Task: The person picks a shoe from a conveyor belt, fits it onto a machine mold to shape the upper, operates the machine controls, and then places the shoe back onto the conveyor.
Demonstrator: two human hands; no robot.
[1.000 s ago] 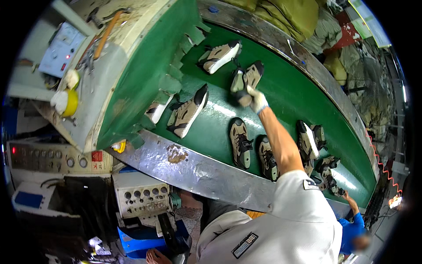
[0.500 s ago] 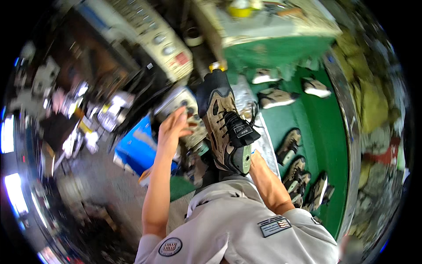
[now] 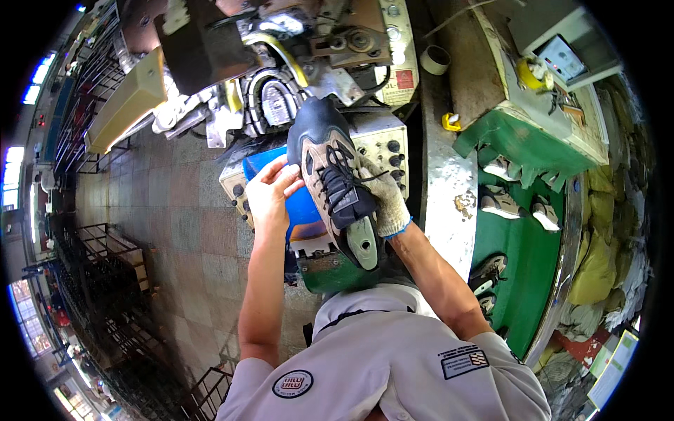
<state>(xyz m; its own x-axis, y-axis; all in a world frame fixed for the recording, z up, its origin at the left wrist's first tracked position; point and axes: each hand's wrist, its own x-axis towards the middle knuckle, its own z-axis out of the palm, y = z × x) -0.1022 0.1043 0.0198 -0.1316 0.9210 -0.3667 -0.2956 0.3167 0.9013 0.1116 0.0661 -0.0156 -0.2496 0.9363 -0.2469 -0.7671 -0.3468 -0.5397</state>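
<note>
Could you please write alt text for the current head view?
A gloved right hand holds a tan and black shoe, toe toward machinery, the bare left hand at its other side. Further right, other shoes lie on a green belt.

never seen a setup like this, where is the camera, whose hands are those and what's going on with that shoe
There's no robot here: a camera on a person's head looks down, and its fisheye lens bends straight edges. The hands are the wearer's own. The right hand wears a pale glove and holds a beige-and-black laced shoe. The bare left hand is at the shoe's other side; whether it grips is hard to tell. Beyond the toe is a metal machine, with a knobbed control box nearby. On the picture's right, more shoes lie on a green surface.
</note>
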